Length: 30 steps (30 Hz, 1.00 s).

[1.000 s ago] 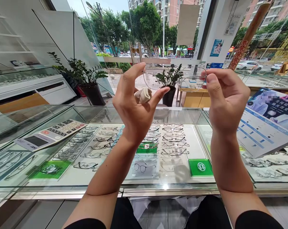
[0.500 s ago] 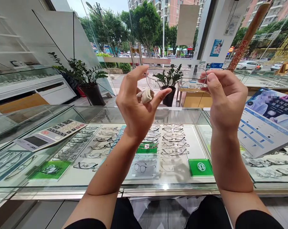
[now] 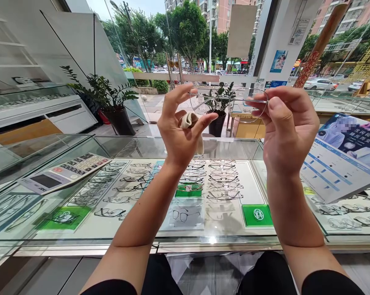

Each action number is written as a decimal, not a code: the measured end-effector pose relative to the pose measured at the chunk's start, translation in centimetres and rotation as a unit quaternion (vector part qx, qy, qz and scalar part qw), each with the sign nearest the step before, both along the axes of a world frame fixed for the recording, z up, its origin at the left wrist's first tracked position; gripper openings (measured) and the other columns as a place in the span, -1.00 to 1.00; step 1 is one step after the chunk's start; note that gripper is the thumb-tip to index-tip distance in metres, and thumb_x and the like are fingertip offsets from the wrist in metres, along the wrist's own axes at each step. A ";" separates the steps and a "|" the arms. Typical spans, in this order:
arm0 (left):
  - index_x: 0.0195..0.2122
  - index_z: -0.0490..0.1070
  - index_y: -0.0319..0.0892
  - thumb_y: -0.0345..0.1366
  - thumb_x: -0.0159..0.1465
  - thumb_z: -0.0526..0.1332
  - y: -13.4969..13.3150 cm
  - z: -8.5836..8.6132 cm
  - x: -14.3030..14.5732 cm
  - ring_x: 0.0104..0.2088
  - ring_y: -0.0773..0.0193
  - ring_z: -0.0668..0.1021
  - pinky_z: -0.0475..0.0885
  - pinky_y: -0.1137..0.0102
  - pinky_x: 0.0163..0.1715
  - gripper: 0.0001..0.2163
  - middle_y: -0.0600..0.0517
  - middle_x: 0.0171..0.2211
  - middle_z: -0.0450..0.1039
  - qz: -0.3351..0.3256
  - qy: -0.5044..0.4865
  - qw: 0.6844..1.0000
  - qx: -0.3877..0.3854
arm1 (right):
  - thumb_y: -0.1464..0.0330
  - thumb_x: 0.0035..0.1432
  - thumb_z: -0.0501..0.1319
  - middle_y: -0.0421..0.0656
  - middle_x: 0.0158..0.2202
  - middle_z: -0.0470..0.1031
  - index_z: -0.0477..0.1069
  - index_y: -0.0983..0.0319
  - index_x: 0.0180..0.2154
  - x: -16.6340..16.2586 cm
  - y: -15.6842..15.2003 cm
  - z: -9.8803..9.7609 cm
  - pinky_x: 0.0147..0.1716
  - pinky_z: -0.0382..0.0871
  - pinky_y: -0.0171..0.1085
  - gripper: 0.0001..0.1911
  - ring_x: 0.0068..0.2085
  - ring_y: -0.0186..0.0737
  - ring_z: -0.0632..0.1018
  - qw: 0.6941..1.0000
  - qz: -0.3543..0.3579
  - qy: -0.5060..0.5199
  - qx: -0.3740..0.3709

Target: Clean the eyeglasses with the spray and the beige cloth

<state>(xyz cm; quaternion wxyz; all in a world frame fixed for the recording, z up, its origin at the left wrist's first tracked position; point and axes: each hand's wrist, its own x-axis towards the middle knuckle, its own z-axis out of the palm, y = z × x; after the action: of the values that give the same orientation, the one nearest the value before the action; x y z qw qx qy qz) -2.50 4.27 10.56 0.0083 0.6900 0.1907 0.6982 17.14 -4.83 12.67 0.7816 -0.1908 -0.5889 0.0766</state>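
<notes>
Over the glass counter [image 3: 234, 240], at twelve o'clock from us: thin-rimmed glasses [image 3: 234, 99], raised before the window. Right hand [image 3: 287, 131] at three o'clock of them, thumb and forefinger pinched together on that end. Left hand [image 3: 178, 137] at nine o'clock, thumb and forefinger spread wide, other fingers curled about a beige cloth [image 3: 188, 120]; its forefinger tip meets the rim or sits just beside it (we cannot tell which). Our worry: one pinch seems to bear most weight, so a slip could drop them; a stray fingertip could smudge a lens.

Thin-rimmed glasses [image 3: 240, 99] in right fingers [image 3: 279, 110], beige cloth [image 3: 188, 120] in left hand [image 3: 179, 137]
</notes>
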 end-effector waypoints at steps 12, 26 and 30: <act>0.21 0.55 0.14 0.11 0.26 0.58 -4.5 1.4 0.0 0.20 -0.10 0.65 0.62 0.23 -0.21 -0.45 -0.09 0.16 0.58 0.090 -0.013 0.996 0.012 | 0.05 0.39 0.41 -0.15 -0.02 0.72 0.59 0.01 -0.05 2.0 1.8 0.0 0.04 0.70 -0.05 -0.76 0.08 0.00 0.78 0.987 0.069 0.013 -0.144; 0.22 0.57 0.19 0.12 0.29 0.54 -4.6 1.9 -1.0 0.14 -0.12 0.65 0.71 0.11 -0.17 -0.49 -0.12 0.18 0.59 0.079 0.081 0.993 -0.036 | 0.15 0.41 0.38 -0.11 0.07 0.70 0.68 0.01 -0.04 2.7 1.5 0.4 0.35 0.48 0.14 -0.83 0.20 0.04 0.64 0.976 -0.103 -0.181 -0.060; 0.21 0.59 0.19 0.11 0.33 0.52 -5.0 2.0 -0.9 -0.03 0.00 0.69 0.69 0.13 -0.21 -0.54 -0.10 0.18 0.59 0.065 0.108 0.990 -0.061 | 0.16 0.41 0.39 -0.11 0.01 0.72 0.69 0.02 -0.14 2.6 1.3 0.6 0.34 0.48 0.13 -0.88 0.17 0.03 0.65 0.959 -0.099 -0.254 -0.074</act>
<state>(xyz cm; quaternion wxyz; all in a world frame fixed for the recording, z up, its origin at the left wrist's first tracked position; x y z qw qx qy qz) -3.41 -0.70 12.54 -0.0157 0.7457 0.2773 0.6056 19.74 -3.52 13.31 0.5939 -0.3189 -0.7385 -0.0089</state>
